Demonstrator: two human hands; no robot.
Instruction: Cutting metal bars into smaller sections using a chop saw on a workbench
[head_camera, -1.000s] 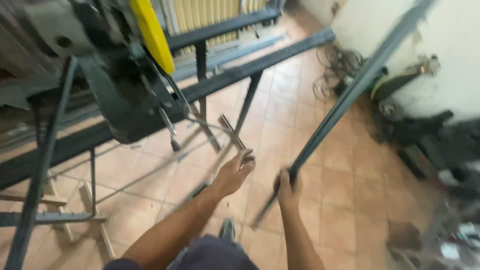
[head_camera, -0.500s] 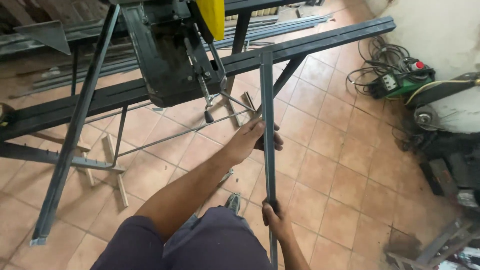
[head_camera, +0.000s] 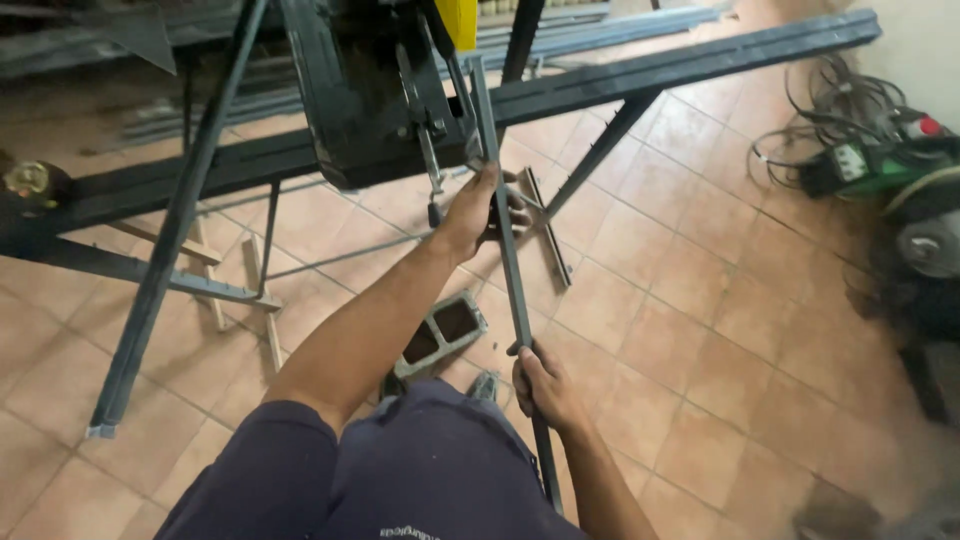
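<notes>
I hold a long, thin grey steel bar (head_camera: 512, 290) in both hands. It runs from in front of my lap up to the black cut-off saw (head_camera: 360, 100) with a yellow guard (head_camera: 456, 18). My left hand (head_camera: 482, 208) grips the bar high up, just below the saw. My right hand (head_camera: 543, 385) grips it lower, close to my knees. The bar's top end reaches the saw's clamp area, where it is partly hidden.
The saw sits on a long dark steel beam (head_camera: 700, 60) on angled legs. Another steel tube (head_camera: 170, 240) leans at the left. A hollow concrete block (head_camera: 440, 335) lies on the tiled floor. A green welding machine with cables (head_camera: 860, 160) sits at the right.
The bar has swung from leaning right to standing nearly upright against the saw. My left hand has gone from open near the saw to gripping the bar high up.
</notes>
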